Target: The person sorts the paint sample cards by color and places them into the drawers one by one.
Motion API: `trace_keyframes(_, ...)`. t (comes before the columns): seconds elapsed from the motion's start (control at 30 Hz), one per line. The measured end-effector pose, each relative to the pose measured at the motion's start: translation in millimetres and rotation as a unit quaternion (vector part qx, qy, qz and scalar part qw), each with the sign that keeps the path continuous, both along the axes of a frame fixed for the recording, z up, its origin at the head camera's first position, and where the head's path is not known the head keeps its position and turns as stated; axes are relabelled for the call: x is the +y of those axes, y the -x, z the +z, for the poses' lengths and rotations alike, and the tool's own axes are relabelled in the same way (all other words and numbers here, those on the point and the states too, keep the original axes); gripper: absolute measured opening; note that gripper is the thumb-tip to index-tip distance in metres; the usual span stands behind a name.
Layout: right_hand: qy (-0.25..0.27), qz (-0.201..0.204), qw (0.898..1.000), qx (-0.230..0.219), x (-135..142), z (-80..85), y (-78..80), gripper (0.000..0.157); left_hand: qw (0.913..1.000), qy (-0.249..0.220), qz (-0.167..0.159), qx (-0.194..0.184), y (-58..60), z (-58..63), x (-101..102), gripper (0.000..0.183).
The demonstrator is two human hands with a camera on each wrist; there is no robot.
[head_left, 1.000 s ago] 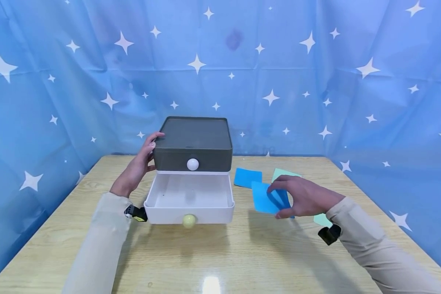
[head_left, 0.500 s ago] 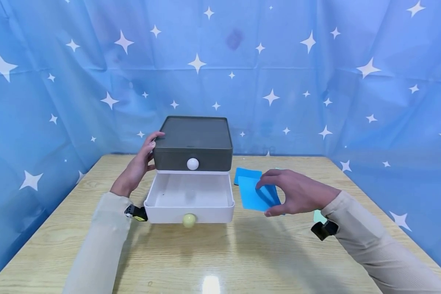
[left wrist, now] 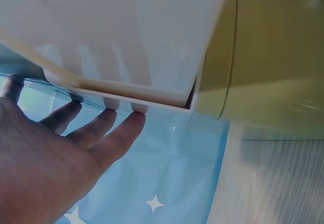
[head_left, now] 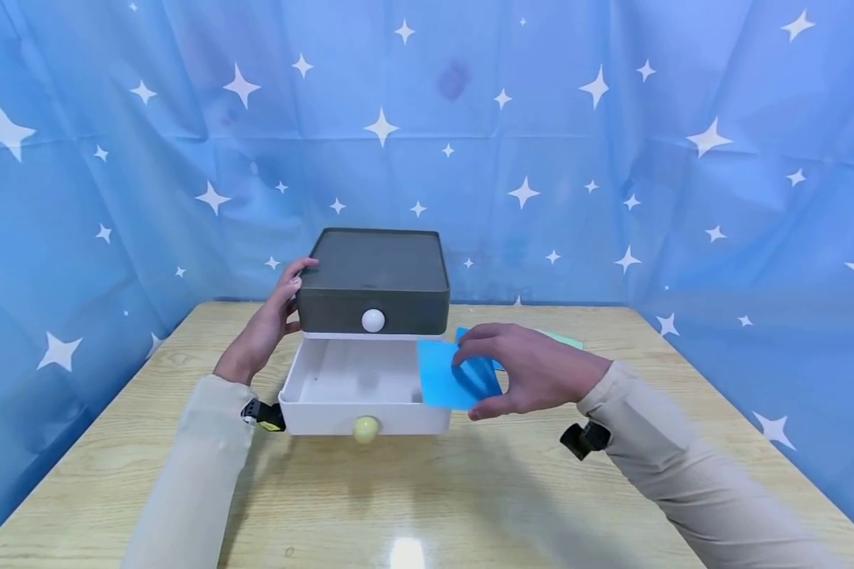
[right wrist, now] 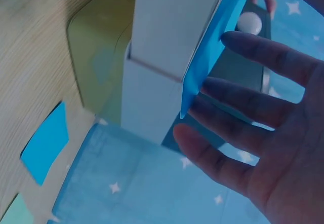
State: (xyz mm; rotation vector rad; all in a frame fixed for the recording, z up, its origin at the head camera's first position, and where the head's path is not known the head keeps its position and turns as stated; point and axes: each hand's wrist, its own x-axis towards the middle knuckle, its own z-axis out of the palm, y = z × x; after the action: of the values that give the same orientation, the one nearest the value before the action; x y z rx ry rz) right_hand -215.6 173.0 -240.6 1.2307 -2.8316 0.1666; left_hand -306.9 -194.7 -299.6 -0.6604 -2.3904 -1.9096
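A small drawer unit with a dark grey top [head_left: 374,261] stands on the table, its white drawer [head_left: 327,419] pulled out. My left hand [head_left: 263,324] rests along the unit's left side, and in the left wrist view its fairly straight fingertips [left wrist: 136,118] touch the wall there. My right hand [head_left: 527,367] pinches a square blue sheet of paper [head_left: 448,379] between thumb and fingers. This sheet covers the right part of the drawer in the head view. Behind the right hand, another blue sheet [head_left: 462,333] is mostly hidden; the right wrist view shows this blue sheet [right wrist: 46,145] on the table.
A white knob [head_left: 373,320] sits on the grey front and a pale green knob [head_left: 366,429] shows below. A yellowish tier [left wrist: 273,57] lies low on the unit. Pale green paper [head_left: 564,340] lies at right. A star-printed blue curtain [head_left: 576,142] hangs behind the table [head_left: 292,506].
The right hand has carried the blue sheet leftward, from above the table to the open drawer's right side. My left hand has stayed on the unit.
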Motion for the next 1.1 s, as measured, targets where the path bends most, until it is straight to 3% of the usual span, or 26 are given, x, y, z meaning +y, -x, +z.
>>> trace_keyframes(0.6, -0.007, 0.030, 0.999, 0.007, -44.2, -7.4, 7.2, 0.051, 1.0000, -0.001, -0.003, 0.001, 2.4, -0.8, -1.5, 0.053)
trace_keyframes(1.1, -0.015, 0.015, 0.999, 0.030, -60.1, -15.1, 12.1, 0.050, 0.9999, -0.011, -0.012, -0.002, -0.2, 0.6, 1.2, 0.051)
